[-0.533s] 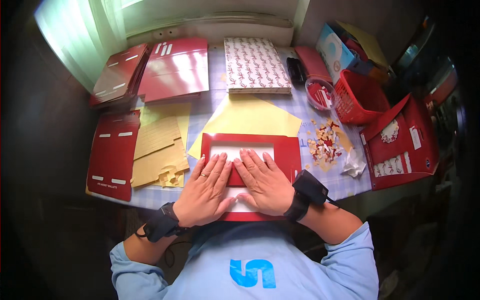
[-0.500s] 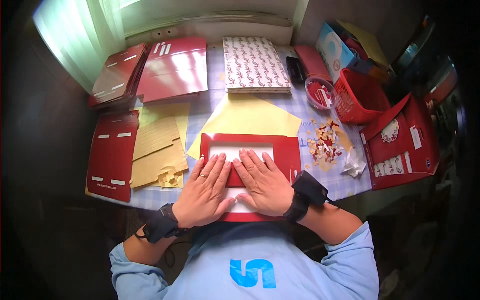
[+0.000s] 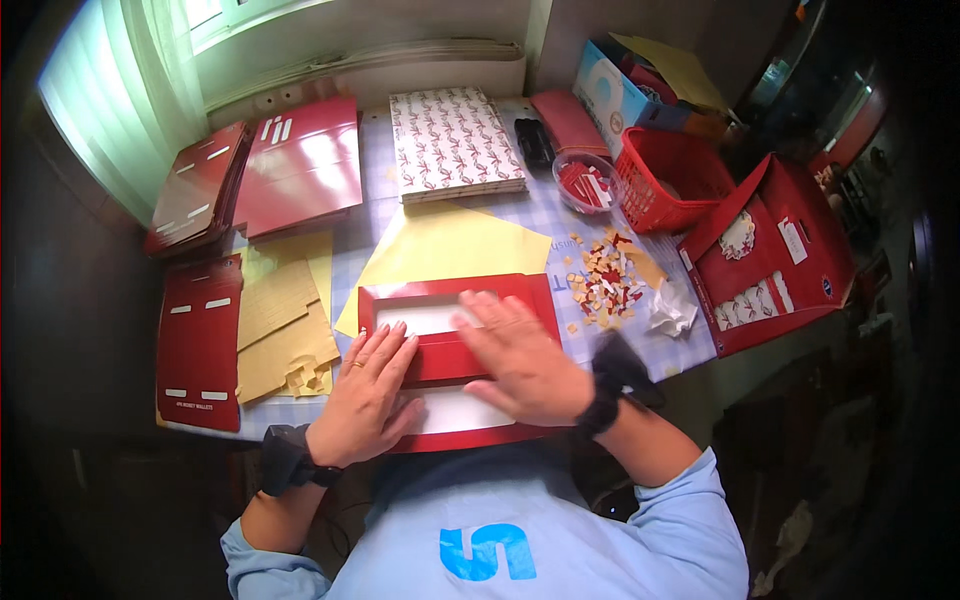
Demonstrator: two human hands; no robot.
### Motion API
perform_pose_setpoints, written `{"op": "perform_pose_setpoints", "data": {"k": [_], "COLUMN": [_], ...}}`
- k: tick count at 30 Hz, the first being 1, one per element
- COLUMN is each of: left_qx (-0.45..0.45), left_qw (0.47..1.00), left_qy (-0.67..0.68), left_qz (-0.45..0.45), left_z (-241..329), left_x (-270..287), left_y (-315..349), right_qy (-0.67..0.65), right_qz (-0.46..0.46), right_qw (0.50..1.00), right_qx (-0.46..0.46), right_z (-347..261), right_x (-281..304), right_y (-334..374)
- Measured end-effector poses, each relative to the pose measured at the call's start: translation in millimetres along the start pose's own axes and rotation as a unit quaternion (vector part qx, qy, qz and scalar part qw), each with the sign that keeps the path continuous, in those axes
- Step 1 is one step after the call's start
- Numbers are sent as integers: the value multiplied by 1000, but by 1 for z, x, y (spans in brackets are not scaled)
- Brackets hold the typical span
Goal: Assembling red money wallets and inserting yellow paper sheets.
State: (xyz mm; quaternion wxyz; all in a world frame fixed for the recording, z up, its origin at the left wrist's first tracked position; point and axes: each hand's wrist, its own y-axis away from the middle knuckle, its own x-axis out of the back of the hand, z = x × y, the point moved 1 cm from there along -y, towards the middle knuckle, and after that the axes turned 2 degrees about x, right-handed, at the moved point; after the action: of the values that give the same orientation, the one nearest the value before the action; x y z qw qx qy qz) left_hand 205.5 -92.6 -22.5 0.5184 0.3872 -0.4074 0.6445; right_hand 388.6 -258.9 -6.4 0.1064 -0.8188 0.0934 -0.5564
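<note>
**Both palms flat on a red card piece, table edge**

Left to right. Far left lay two stacks of red card blanks [image 3: 200, 185] and one single red blank [image 3: 198, 345] with white slots; the number of sheets in each stack could not be counted. Beside it sat a few tan backing sheets [image 3: 283, 330]. The left hand [image 3: 365, 395] lay flat, fingers spread open, gripping nothing, pressing the left part of the red card frame [image 3: 450, 355], which rested at the near table edge on a yellow sheet [image 3: 450, 245]. The right hand [image 3: 520, 360] was likewise open and flat across the frame's middle bar, holding nothing. Two white windows showed in the frame.

Judgement: an even press would want both palms flat and the strokes run outward, with the frame kept square on the table.

Further right: one pile of paper scraps [image 3: 605, 275], one red basket [image 3: 665, 180], one open red folder [image 3: 770, 250].
</note>
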Motion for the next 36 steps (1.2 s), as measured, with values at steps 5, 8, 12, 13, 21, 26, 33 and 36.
{"op": "perform_pose_setpoints", "data": {"k": [5, 8, 12, 13, 21, 26, 33, 36], "left_qx": [-8, -10, -17, -14, 12, 49, 75, 72], "left_qw": [998, 996, 994, 994, 981, 993, 994, 994], "left_qy": [15, 51, 54, 55, 57, -4, -79, -81], "left_qz": [66, 74, 92, 97, 184, 110, 17, 1], "left_z": [-10, -16, -16, -15, -10, -23, -30, -32], "left_x": [25, 22, 15, 15, 23, 14, -9, -12], "left_y": [-2, -1, 0, 1, -1, -14, -29, -27], "right_qy": [-211, -293, -490, -530, -520, -372, -262, -269], "right_qz": [88, 53, 86, 93, 114, 53, 25, 25], "right_qw": [936, 901, 794, 771, 793, 876, 924, 919], "right_qx": [-268, -316, -350, -342, -296, -302, -278, -286], "right_z": [17, 34, 40, 43, 61, 79, 73, 71], "right_x": [51, 39, 22, 18, 23, 10, 13, 14], "right_y": [32, 42, 34, 31, 9, 6, 1, 2]}}
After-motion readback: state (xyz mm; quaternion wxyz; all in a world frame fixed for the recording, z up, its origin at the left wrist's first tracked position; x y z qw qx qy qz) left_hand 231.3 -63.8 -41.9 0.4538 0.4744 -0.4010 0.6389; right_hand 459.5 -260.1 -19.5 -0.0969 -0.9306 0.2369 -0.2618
